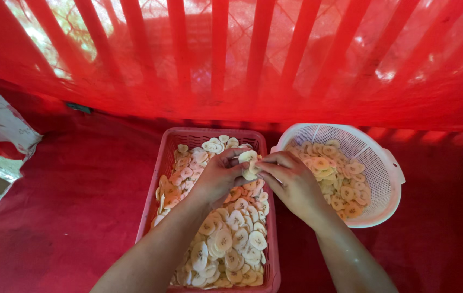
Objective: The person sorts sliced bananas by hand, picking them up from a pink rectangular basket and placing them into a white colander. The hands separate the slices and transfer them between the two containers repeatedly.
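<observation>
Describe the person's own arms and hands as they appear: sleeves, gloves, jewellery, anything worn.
Both forearms are bare all the way to the bottom edge of the picture; no sleeve shows. The left hand and the right hand wear no gloves. No watch, bracelet or band shows on either wrist, and no ring can be made out on the fingers. Everything carries a red tint from the surrounding light.

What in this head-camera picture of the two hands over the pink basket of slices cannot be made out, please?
- Pale round slices between the left hand and right hand: fingers hide how many.
- Rectangular pink plastic basket: near end cut off by the bottom edge; floor hidden under slices.
- Round white plastic colander: near-left rim behind the right wrist.
</observation>
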